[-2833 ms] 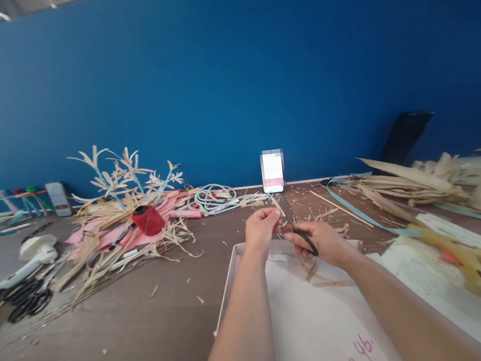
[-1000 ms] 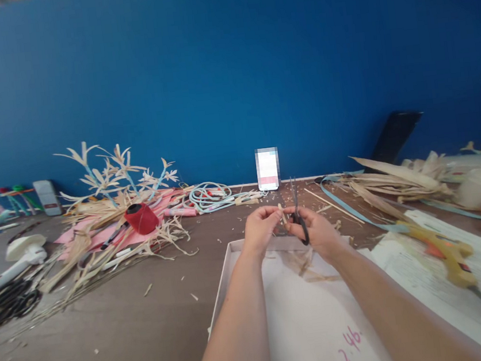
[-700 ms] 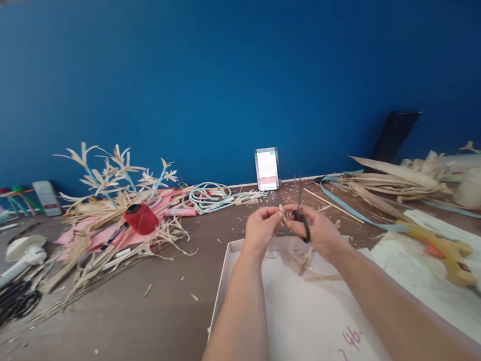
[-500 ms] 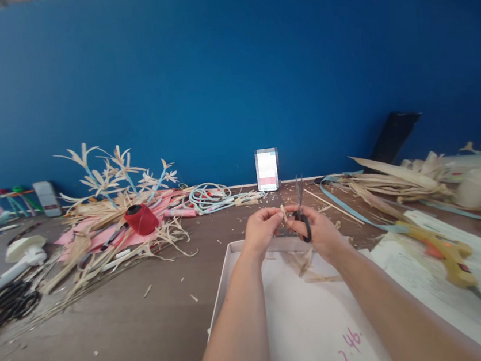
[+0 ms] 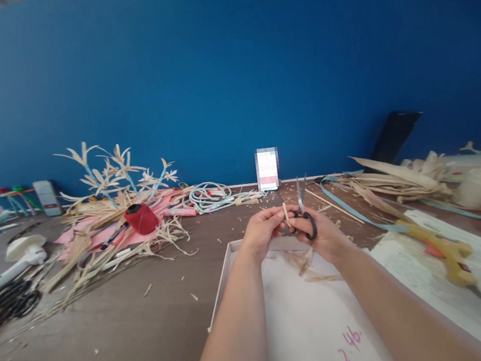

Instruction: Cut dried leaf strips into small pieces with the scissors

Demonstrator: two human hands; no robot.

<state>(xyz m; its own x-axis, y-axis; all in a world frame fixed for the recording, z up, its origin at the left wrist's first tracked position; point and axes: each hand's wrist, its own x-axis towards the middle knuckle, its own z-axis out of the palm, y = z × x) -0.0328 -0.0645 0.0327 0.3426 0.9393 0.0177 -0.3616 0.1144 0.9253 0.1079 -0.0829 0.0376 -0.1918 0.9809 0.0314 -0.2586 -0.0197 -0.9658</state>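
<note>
Over the far part of a white shallow box (image 5: 308, 317), both hands meet. My left hand (image 5: 262, 230) pinches a small pale strip of dried husk (image 5: 286, 212), which stands up between the fingertips. My right hand (image 5: 319, 232) is closed around black-handled scissors (image 5: 310, 226); their blades point up and away, slightly apart. The right fingertips also touch or nearly touch the husk strip. Below the hands, several husk scraps (image 5: 304, 263) lie in the box, partly hidden by the right wrist.
Left stand husk flowers (image 5: 107, 175) on blue stems, beside a red thread spool (image 5: 141, 219). Black scissors (image 5: 17, 301) lie farther left. A yellow glue gun (image 5: 446, 255) rests on papers at right, near dried husks (image 5: 401, 182). A screen (image 5: 268, 170) stands against the blue wall.
The scissors have turned a little in my right hand, and the gap between their blades is wider. More of the husk strip shows above my fingertips. The arms have hardly moved.
</note>
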